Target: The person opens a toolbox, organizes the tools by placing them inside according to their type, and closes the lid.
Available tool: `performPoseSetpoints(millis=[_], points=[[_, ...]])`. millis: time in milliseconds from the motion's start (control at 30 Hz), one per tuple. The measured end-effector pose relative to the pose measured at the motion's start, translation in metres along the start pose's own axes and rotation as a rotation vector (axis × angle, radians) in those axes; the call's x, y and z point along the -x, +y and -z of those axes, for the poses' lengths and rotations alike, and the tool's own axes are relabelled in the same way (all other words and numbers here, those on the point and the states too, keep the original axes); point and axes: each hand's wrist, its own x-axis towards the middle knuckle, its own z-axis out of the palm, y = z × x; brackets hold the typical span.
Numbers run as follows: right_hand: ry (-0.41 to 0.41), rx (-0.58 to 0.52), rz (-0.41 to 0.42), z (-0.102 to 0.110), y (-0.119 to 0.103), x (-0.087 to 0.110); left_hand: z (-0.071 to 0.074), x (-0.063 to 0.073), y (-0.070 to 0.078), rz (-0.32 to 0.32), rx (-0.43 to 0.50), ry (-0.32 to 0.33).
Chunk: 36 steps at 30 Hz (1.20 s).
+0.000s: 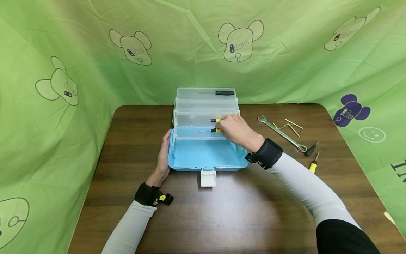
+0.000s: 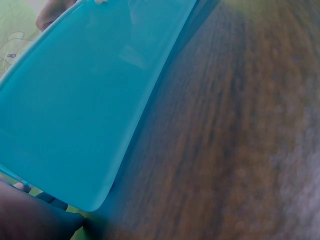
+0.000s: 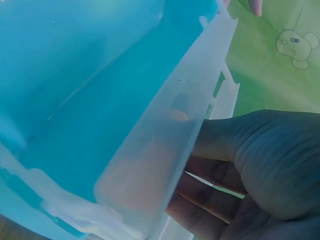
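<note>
A blue toolbox (image 1: 206,155) stands open, its translucent trays (image 1: 207,106) stepped up behind the base. My left hand (image 1: 163,155) rests along the box's left side, fingers fairly straight against the outer wall. Over the lower trays my right hand (image 1: 236,129) has curled fingers at the handle of a yellow-and-black screwdriver (image 1: 213,120). A second yellow-and-black screwdriver (image 1: 213,130) shows just below it, its handle end also covered by the hand. In the right wrist view, the right fingers (image 3: 210,192) reach behind a tray wall (image 3: 165,125); their tips are blurred through the plastic.
A black-handled screwdriver (image 1: 223,93) lies in the top tray. Right of the box on the wooden table are a combination wrench (image 1: 282,133), hex keys (image 1: 292,127), a short black screwdriver (image 1: 311,149) and a yellow screwdriver (image 1: 313,165). A white latch (image 1: 208,178) hangs at the box front.
</note>
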Motion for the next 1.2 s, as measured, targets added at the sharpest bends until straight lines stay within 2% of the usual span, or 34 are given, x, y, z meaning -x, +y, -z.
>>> performPoseSetpoints(millis=[300,433,833,1000,1200], points=[[0.072,0.075,-0.031,-0.006,0.002,0.002,-0.001,0.001,-0.002,0.010,-0.006,-0.002],[0.076,0.107,-0.062,-0.004,0.001,0.004,-0.001,0.001,-0.002,0.006,-0.008,-0.006],[0.085,0.101,-0.105,0.010,0.006,0.019,-0.001,0.001,-0.001,0.015,-0.014,0.007],[0.113,0.111,-0.130,0.016,0.008,0.026,0.000,0.000,-0.001,0.000,0.002,0.012],[0.170,0.107,-0.201,0.021,0.011,0.038,-0.001,-0.001,0.001,0.004,-0.004,0.002]])
